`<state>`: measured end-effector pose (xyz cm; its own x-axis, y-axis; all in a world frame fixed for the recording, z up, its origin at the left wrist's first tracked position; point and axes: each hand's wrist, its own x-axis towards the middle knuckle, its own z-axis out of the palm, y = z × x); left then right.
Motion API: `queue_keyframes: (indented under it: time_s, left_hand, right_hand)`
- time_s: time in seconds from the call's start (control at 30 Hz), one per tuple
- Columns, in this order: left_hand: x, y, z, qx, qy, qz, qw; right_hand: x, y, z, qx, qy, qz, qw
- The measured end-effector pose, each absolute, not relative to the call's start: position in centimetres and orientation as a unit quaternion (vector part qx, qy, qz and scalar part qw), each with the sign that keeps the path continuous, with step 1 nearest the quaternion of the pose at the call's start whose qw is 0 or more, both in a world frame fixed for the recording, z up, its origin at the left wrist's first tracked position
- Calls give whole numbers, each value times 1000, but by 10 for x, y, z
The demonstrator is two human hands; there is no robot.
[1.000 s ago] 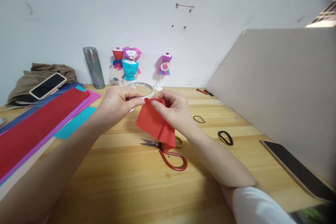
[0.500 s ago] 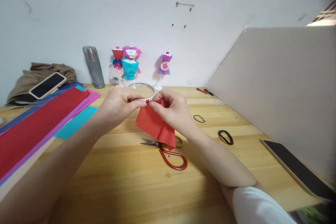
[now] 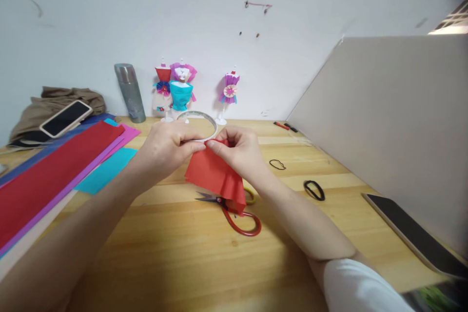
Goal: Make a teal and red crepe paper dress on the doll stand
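Note:
A piece of red crepe paper [image 3: 215, 170] hangs between my hands, its top edge gathered. My right hand [image 3: 243, 148] is closed in a pinch on that gathered edge. My left hand [image 3: 166, 146], also closed, grips the near side of a thin white roll of tape [image 3: 210, 122], with the thumb tip close to the paper's top edge. Whether the left fingers pinch the paper too is hidden. Beneath the hanging paper, scissors [image 3: 243, 224] with red and yellow handles lie on the table, blades pointing left and partly covered by it.
Coloured paper sheets [image 3: 54, 180] are stacked on the left, near a phone [image 3: 66, 119] and a flask [image 3: 130, 92]. Small dressed mannequins [image 3: 182, 95] stand at the wall. Black bands [image 3: 314, 190] and a dark tablet-like device [image 3: 409, 234] lie right, beside a pale panel [image 3: 395, 107].
The red paper's lower edge has swung slightly left and down, covering more of the scissors. Both hands have stayed nearly in place, with the thumbs still close together.

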<state>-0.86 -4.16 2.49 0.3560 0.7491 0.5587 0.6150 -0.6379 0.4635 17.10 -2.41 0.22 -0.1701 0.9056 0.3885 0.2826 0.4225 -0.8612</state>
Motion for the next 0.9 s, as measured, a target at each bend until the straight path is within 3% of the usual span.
queue_keyframes:
  time_s: [0.17,0.47,0.9]
  left_hand:
    - [-12,-40,28,826,419,368,89]
    - [-24,-31,34,784,438,358,256]
    - [-28,-30,40,786,425,338,297]
  right_hand:
    - [169,-19,-1,-422,-677,355,488]
    - [176,-23,2,-414,-721,330,447]
    - [174,-25,-1,-388,-733,344,440]
